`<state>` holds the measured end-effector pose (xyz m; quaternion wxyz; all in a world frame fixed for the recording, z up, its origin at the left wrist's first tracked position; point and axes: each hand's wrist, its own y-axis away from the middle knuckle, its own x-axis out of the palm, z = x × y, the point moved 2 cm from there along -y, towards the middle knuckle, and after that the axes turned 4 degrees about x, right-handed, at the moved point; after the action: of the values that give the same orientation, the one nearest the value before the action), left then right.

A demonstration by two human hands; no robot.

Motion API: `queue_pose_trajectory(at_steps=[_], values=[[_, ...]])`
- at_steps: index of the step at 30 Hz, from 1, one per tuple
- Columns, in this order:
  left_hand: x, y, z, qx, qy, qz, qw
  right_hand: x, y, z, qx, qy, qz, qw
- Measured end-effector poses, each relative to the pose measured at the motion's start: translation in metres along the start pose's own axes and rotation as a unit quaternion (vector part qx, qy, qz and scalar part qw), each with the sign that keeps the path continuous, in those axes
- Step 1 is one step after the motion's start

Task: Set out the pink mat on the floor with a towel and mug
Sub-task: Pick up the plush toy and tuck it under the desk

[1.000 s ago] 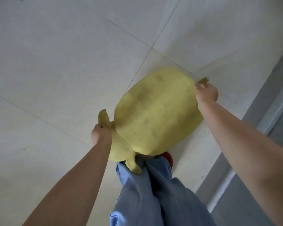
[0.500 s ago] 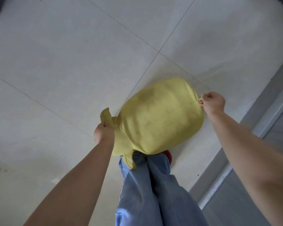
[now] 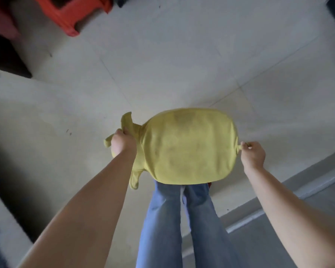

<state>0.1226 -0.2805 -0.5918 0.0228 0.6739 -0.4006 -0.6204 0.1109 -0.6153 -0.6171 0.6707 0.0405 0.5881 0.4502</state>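
Pale floor tiles (image 3: 182,55) fill most of the view, crossed by thin grout lines, with a grey strip and a lighter rail (image 3: 278,206) running diagonally along the lower right. At the top left stands a red stool (image 3: 74,14), and beside it, at the left edge, lies something dark that is too blurred to tell. A person stands looking down, and both bare forearms reach forward from the bottom of the frame. Between the hands a yellow towel (image 3: 188,146) is stretched out in the air above the floor, spread wide with its flat face toward the camera, its edges rounded and a faint darker patch near its top. The left hand (image 3: 122,144) grips the bunched left end of the towel, fingers curled round the cloth, with loose corners of it sticking out above and below the fist. The right hand (image 3: 252,153) pinches a small corner at the right edge of the towel between thumb and fingertips, the other fingers curled in. Below the towel hang the person's blue jeans (image 3: 172,219), both legs close together, and the towel hides the feet save for a small bit of red showing just under its lower right edge. Mat and mug do not appear anywhere here.
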Motion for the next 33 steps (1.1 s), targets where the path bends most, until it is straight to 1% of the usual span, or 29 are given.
queue_pose_trajectory(at_steps=[2,3,6,8,9,11,12,14,16,18,21,25,28,30,31,33], values=[[-0.034,-0.011,0.015,-0.032,0.015,-0.015,0.999,0.004,0.023,0.029,-0.005,-0.023,0.012,1.000],[-0.049,-0.019,0.022,-0.040,0.029,-0.018,0.999,0.010,0.032,0.045,0.003,-0.053,0.031,0.998],[-0.094,-0.052,0.046,-0.058,0.052,-0.036,0.996,0.031,0.057,0.099,0.053,-0.159,0.071,0.983],[-0.127,-0.085,0.063,-0.073,0.073,-0.044,0.994,0.053,0.076,0.145,0.055,-0.172,0.100,0.978],[-0.131,-0.089,0.065,-0.072,0.074,-0.044,0.994,0.052,0.084,0.156,0.057,-0.189,0.104,0.975],[-0.166,-0.129,0.080,-0.088,0.098,-0.048,0.990,0.081,0.105,0.208,0.061,-0.227,0.102,0.967],[-0.176,-0.143,0.084,-0.093,0.103,-0.048,0.989,0.090,0.114,0.227,0.062,-0.237,0.097,0.965],[-0.210,-0.177,0.093,-0.103,0.118,-0.054,0.986,0.116,0.135,0.276,0.071,-0.211,0.094,0.970],[-0.239,-0.215,0.097,-0.113,0.141,-0.060,0.982,0.144,0.150,0.328,0.060,-0.215,0.103,0.969],[-0.263,-0.248,0.095,-0.120,0.144,-0.072,0.980,0.168,0.155,0.371,0.052,-0.231,0.104,0.966],[-0.293,-0.304,0.085,-0.134,0.172,-0.077,0.973,0.207,0.157,0.442,0.037,-0.277,0.136,0.950],[-0.325,-0.362,0.068,-0.144,0.168,-0.094,0.971,0.249,0.151,0.525,-0.014,-0.225,0.154,0.962],[-0.337,-0.400,0.060,-0.155,0.153,-0.109,0.970,0.279,0.140,0.573,-0.064,-0.139,0.165,0.974],[-0.339,-0.423,0.056,-0.167,0.144,-0.109,0.969,0.300,0.133,0.597,-0.088,-0.100,0.178,0.975],[-0.336,-0.440,0.056,-0.182,0.140,-0.108,0.967,0.317,0.125,0.608,-0.106,-0.072,0.178,0.976],[-0.335,-0.459,0.057,-0.188,0.125,-0.107,0.968,0.335,0.123,0.620,-0.140,-0.030,0.169,0.975]])
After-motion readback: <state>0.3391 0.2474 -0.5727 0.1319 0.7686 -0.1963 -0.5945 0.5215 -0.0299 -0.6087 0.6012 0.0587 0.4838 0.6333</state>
